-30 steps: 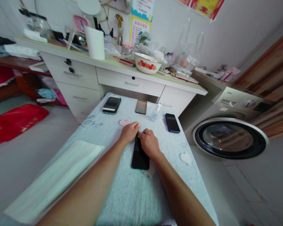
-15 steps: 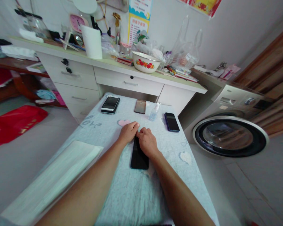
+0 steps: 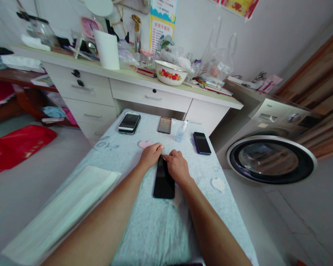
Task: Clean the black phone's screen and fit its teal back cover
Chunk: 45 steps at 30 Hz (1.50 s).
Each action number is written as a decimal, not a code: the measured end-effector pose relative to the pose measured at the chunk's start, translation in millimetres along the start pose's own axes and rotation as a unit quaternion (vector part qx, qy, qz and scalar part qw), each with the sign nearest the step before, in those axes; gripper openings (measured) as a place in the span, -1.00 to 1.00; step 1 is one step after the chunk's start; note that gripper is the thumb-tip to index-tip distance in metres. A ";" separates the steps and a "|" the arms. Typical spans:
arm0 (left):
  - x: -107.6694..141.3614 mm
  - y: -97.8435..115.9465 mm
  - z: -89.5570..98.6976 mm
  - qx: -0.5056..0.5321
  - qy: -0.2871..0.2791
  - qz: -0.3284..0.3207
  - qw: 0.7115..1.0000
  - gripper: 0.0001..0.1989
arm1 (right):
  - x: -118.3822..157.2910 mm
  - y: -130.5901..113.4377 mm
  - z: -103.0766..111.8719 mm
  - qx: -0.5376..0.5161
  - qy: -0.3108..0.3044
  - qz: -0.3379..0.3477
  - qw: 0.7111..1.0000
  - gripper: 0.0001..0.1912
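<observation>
A black smartphone (image 3: 164, 183) lies screen up on the cloth-covered table, its long side pointing away from me. My left hand (image 3: 151, 155) is closed at the phone's far left corner, thumb on top, fingers mostly hidden. At the far end of the screen, the curled fingers of my right hand (image 3: 178, 166) touch the top edge; whether something thin is pinched there I cannot make out. Beyond my hands stands a small clear spray bottle (image 3: 181, 132). A brownish phone case (image 3: 164, 125) lies to its left, and a dark blue-edged phone (image 3: 202, 143) to its right.
Stacked phones (image 3: 129, 123) lie at the table's far left. A long pale folded sheet (image 3: 63, 210) covers the left side. Behind the table is a desk holding a flowered bowl (image 3: 171, 74) and a paper roll (image 3: 107, 50). A washing machine (image 3: 269, 159) stands at right, door open.
My right hand has shifted slightly right, uncovering more of the phone's upper screen. My left hand and the phone stay in place.
</observation>
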State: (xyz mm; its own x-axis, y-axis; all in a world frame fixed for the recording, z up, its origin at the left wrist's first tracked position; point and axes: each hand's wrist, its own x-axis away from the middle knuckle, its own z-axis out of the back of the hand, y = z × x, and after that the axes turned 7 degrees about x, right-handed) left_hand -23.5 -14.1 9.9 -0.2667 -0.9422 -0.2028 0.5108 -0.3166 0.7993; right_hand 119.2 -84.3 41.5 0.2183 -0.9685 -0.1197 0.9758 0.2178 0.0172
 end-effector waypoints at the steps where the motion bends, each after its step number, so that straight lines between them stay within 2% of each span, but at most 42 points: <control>1: 0.0 -0.5 -0.3 0.001 0.000 -0.002 1.000 -0.65 | 0.3 1.0 -0.4 0.000 0.000 -0.005 1.000 -0.67; 5: 0.3 -0.8 -0.4 0.001 0.002 -0.004 1.000 -0.65 | 0.2 1.1 -0.8 0.006 0.001 -0.009 1.000 -0.68; 24: -0.2 0.9 -1.2 -0.018 -0.003 0.000 1.000 -0.65 | -4.8 -9.6 -2.9 0.026 0.008 0.066 0.997 -0.72; 34: 1.7 6.0 1.5 -0.021 -0.009 0.004 1.000 -0.66 | -3.4 -5.4 0.6 0.025 -0.011 0.036 0.999 -0.62; 45: 0.8 -2.3 -1.9 -0.005 -0.001 -0.013 1.000 -0.74 | 3.2 5.8 4.2 0.019 -0.014 -0.013 1.000 -0.65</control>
State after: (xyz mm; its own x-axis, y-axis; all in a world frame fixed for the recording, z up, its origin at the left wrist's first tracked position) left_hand -23.3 -14.3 6.8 -0.2826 -0.9332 -0.2219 0.5123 -0.3424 0.7876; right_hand 125.6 -86.7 45.4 0.1925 -0.9769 -0.0932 0.9807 0.1882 0.0531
